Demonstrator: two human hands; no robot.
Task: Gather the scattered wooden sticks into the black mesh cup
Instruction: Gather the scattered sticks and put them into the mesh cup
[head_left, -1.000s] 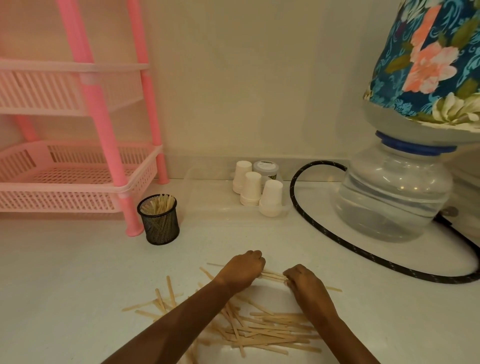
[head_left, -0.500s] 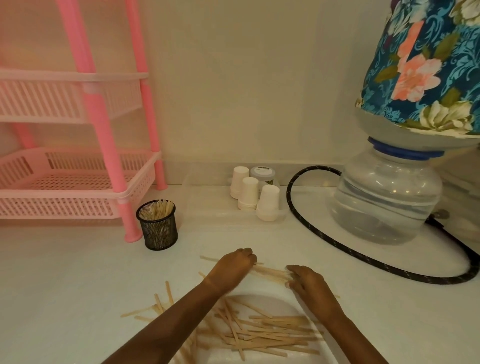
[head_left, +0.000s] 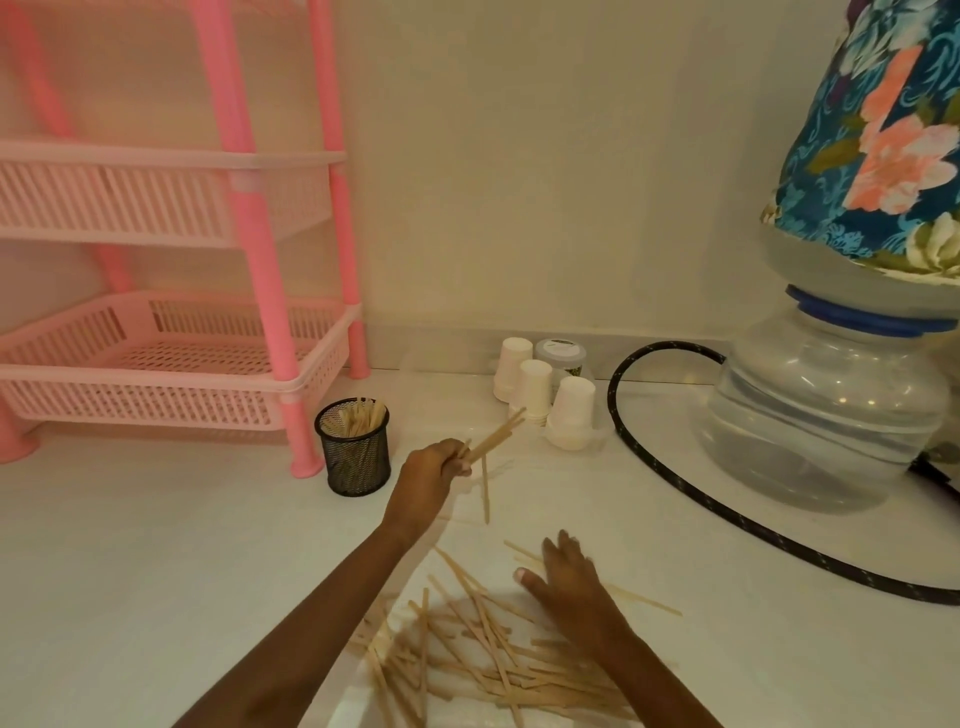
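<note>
On the white worktop (head_left: 156, 571), a heap of thin sticks (head_left: 483, 670): light, stiff, best pinched mid-way. Left hand (head_left: 431, 475) gripping a few near the cup (head_left: 353, 452); right hand (head_left: 566, 582) flat, empty.

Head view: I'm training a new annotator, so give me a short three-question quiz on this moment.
1. True or false: the left hand grips a bundle of sticks.
2. The black mesh cup is: A) empty, B) upright with sticks inside, C) tipped over.
3. What does the right hand lie flat on?

Key: 1 true; 2 B; 3 loose sticks.
</note>
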